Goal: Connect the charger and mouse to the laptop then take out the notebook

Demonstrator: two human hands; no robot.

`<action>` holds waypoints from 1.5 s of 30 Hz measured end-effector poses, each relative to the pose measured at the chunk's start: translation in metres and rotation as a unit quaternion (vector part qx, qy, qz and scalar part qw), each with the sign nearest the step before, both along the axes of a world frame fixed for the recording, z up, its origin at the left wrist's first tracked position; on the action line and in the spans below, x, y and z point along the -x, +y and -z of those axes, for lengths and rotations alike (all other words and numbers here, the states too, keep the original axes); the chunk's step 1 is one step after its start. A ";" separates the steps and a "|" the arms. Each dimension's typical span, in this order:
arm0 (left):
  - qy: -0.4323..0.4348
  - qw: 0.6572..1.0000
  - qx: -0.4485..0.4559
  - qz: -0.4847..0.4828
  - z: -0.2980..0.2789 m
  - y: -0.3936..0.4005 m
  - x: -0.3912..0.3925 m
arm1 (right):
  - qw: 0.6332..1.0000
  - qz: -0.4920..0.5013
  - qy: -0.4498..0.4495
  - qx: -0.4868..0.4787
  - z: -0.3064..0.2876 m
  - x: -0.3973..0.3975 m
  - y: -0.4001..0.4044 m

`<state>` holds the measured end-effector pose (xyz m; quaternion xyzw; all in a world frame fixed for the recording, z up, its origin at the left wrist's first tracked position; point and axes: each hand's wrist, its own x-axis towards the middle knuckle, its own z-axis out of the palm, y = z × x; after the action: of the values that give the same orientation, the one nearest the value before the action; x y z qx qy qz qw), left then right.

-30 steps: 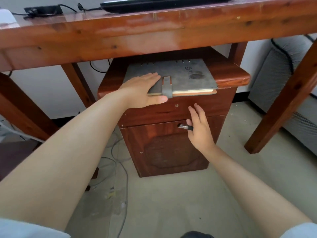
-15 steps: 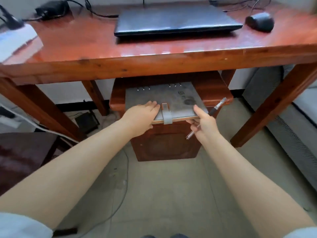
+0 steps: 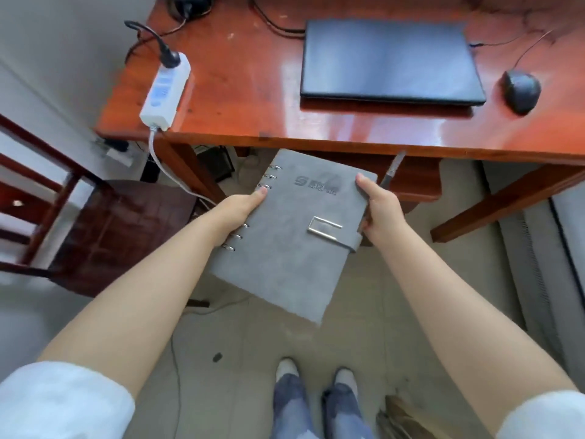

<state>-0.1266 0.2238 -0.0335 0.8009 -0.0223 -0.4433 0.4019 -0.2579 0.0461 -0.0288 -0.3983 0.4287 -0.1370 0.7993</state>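
A grey ring-bound notebook (image 3: 291, 236) with a metal clasp hangs in the air in front of the desk, held by both hands. My left hand (image 3: 240, 207) grips its ringed left edge. My right hand (image 3: 378, 207) grips the right edge and also pinches a pen (image 3: 392, 169) that pokes up behind it. A shut black laptop (image 3: 389, 61) lies on the red-brown wooden desk (image 3: 247, 90). The black mouse (image 3: 520, 90) sits to its right, its thin cable running back. A charger brick (image 3: 190, 1) rests at the desk's far left, its cable leading to the laptop.
A white power strip (image 3: 166, 88) with one plug lies on the desk's left end, its cord dropping to the floor. A dark wooden chair (image 3: 107, 229) stands at the left. The small cabinet (image 3: 418, 182) sits under the desk. A grey sofa (image 3: 557, 248) is at the right.
The notebook has come off the cabinet top and out from under the desk, lifted and turned by both hands. My view has risen well above the desk.
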 end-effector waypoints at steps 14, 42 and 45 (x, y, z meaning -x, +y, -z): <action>-0.161 0.980 -0.034 -0.108 -0.011 -0.017 -0.100 | 0.897 -0.297 0.225 0.237 -0.019 -0.142 -0.022; -0.420 0.864 -0.227 0.162 0.019 -0.113 -0.306 | 0.751 -0.333 0.359 0.442 0.009 -0.363 -0.092; -0.428 0.858 -0.189 0.211 0.025 -0.123 -0.306 | 0.724 -0.352 0.374 0.460 0.006 -0.368 -0.085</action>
<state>0.1796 0.1011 -0.0580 0.9482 -0.2769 -0.1265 0.0906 0.1101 -0.0387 -0.0352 -0.8585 0.4059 0.1337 0.2835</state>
